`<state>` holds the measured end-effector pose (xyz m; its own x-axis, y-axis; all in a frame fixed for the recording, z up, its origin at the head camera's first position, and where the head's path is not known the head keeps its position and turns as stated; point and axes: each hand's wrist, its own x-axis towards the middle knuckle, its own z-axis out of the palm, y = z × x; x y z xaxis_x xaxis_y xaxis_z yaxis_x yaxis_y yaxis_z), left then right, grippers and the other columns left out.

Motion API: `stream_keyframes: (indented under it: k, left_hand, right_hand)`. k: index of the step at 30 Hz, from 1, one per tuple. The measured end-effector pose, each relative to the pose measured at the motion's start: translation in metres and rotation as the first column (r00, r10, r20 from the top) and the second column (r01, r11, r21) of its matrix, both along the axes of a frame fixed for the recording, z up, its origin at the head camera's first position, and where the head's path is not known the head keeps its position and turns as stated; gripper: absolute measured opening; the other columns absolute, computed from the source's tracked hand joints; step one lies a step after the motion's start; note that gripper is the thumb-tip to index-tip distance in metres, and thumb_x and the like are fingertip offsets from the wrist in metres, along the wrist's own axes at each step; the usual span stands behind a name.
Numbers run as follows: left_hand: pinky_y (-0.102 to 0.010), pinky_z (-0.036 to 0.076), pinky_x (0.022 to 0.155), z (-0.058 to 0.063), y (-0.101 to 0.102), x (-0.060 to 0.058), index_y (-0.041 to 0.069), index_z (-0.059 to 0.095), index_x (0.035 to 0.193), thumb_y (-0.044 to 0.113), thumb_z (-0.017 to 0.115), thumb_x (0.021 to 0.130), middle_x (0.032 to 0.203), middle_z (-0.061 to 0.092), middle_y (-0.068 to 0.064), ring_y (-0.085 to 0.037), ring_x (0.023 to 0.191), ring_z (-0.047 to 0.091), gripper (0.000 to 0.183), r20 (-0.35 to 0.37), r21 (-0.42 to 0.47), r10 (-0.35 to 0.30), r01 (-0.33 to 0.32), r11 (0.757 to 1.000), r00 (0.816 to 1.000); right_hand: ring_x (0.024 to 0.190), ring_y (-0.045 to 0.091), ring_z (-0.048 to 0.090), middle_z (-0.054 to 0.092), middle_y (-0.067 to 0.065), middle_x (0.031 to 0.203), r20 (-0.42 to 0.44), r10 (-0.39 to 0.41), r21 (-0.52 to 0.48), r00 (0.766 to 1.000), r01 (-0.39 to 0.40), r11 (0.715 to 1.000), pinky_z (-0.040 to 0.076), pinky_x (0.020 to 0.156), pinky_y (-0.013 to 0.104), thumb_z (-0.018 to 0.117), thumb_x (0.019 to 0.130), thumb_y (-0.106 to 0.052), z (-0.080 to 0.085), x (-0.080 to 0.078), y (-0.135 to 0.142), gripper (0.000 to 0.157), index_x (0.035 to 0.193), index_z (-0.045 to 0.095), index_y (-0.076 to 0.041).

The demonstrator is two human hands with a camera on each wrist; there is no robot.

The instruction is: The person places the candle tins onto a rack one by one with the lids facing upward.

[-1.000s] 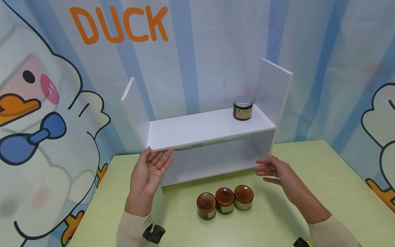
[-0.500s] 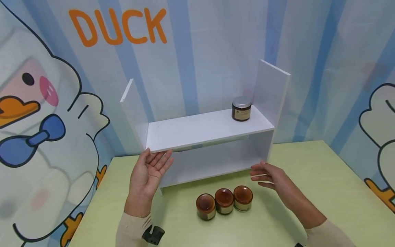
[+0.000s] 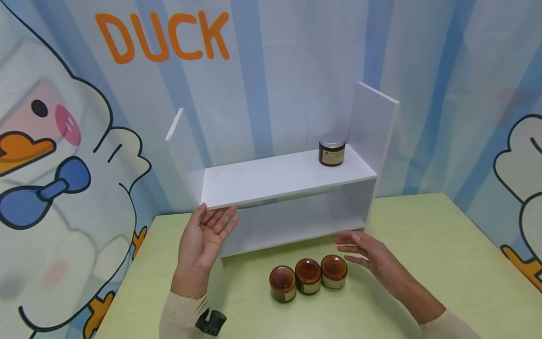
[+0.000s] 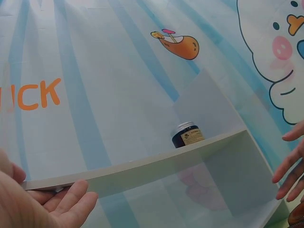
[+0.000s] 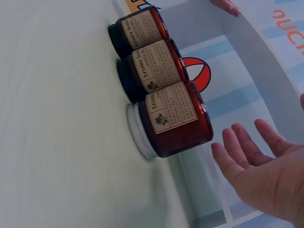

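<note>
Three brown jars [image 3: 308, 275] stood upside down in a row on the green counter [image 3: 432, 235], just left of the right hand [image 3: 377, 259], whose fingers were parted around nothing. Beyond both hands rose one white shelf [image 3: 283, 180]; the left hand [image 3: 206, 240] touched its upper board, straight fingers underneath. One upright jar [image 3: 332, 149] sat on that board, well right of the left hand. A striped curtain [image 3: 300, 70] hung behind, one printed duck [image 3: 101, 193] left of that hand.
</note>
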<state>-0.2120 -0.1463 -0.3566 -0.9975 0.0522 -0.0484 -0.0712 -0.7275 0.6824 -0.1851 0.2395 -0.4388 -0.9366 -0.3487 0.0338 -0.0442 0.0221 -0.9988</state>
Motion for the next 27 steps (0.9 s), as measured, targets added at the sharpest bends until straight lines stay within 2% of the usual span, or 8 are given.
stream_keyframes:
  k: [3, 6, 10, 13, 20, 23, 27]
  left_hand:
    - [-0.044, 0.044, 0.115, 0.0, 0.0, 0.0, 0.004, 0.034, 0.148, 0.033, 0.037, 0.112, 0.128, 0.055, -0.012, -0.026, 0.119, 0.066, 0.046, 0.002, 0.006, -0.001, 0.001, 1.0, 1.0]
    - [-0.044, 0.044, 0.115, 0.001, 0.0, 0.0, 0.005, 0.035, 0.148, 0.033, 0.037, 0.112, 0.128, 0.055, -0.012, -0.026, 0.119, 0.066, 0.046, 0.003, 0.01, -0.003, 0.003, 1.0, 1.0]
    - [-0.044, 0.044, 0.115, 0.001, 0.0, 0.0, 0.004, 0.035, 0.148, 0.033, 0.037, 0.112, 0.129, 0.055, -0.012, -0.026, 0.119, 0.066, 0.046, 0.001, 0.011, -0.005, 0.005, 1.0, 1.0]
    - [-0.045, 0.043, 0.115, 0.0, 0.0, 0.0, 0.004, 0.034, 0.148, 0.033, 0.037, 0.112, 0.129, 0.055, -0.012, -0.026, 0.12, 0.066, 0.046, 0.001, 0.01, -0.005, 0.005, 1.0, 1.0]
    - [-0.045, 0.043, 0.116, 0.0, 0.0, 0.0, 0.005, 0.034, 0.149, 0.033, 0.038, 0.112, 0.13, 0.055, -0.013, -0.027, 0.122, 0.065, 0.047, 0.002, 0.012, -0.004, 0.004, 1.0, 1.0]
    - [-0.045, 0.044, 0.115, 0.0, 0.0, 0.0, 0.005, 0.034, 0.149, 0.034, 0.038, 0.112, 0.129, 0.055, -0.012, -0.027, 0.122, 0.065, 0.047, 0.001, 0.011, -0.005, 0.005, 1.0, 1.0]
    - [-0.045, 0.044, 0.114, -0.001, 0.0, -0.001, 0.004, 0.035, 0.148, 0.034, 0.038, 0.112, 0.128, 0.056, -0.012, -0.027, 0.121, 0.065, 0.047, 0.001, 0.007, 0.0, 0.0, 1.0, 1.0]
  right_hand:
    - [0.13, 0.017, 0.056, 0.058, 0.001, 0.141, -0.023, 0.024, -0.022, 0.999, -0.024, 0.999, 0.049, 0.106, 0.028, 0.037, 0.113, -0.032, -0.007, 0.001, 0.0, 0.045, 0.148, 0.047, -0.004]
    - [0.133, 0.015, 0.054, 0.053, 0.007, 0.147, -0.084, 0.057, -0.042, 0.995, -0.061, 0.997, 0.048, 0.109, 0.028, 0.038, 0.112, -0.023, -0.015, 0.002, 0.0, 0.043, 0.151, 0.041, -0.003]
    - [0.134, 0.012, 0.053, 0.048, 0.011, 0.151, -0.129, 0.066, -0.012, 0.989, -0.068, 0.998, 0.047, 0.108, 0.024, 0.046, 0.11, -0.014, -0.022, 0.004, 0.0, 0.044, 0.153, 0.04, -0.008]
    - [0.136, 0.012, 0.052, 0.046, 0.011, 0.154, -0.125, 0.063, 0.018, 0.99, -0.061, 0.998, 0.047, 0.106, 0.022, 0.054, 0.106, -0.01, -0.026, 0.005, -0.001, 0.05, 0.154, 0.041, -0.014]
    - [0.141, 0.019, 0.046, 0.033, 0.018, 0.161, -0.079, 0.119, -0.01, 0.99, -0.121, 0.993, 0.048, 0.106, 0.027, 0.061, 0.1, -0.002, -0.032, 0.006, -0.001, 0.067, 0.159, 0.032, -0.017]
    - [0.146, 0.032, 0.037, 0.03, 0.02, 0.162, -0.068, 0.135, -0.018, 0.988, -0.137, 0.99, 0.047, 0.108, 0.026, 0.063, 0.098, -0.001, -0.035, 0.006, -0.001, 0.071, 0.159, 0.031, -0.017]
    - [0.145, 0.027, 0.039, 0.03, 0.021, 0.162, -0.049, 0.134, -0.018, 0.99, -0.135, 0.991, 0.048, 0.106, 0.026, 0.066, 0.096, 0.0, -0.039, 0.006, -0.003, 0.073, 0.159, 0.032, -0.017]
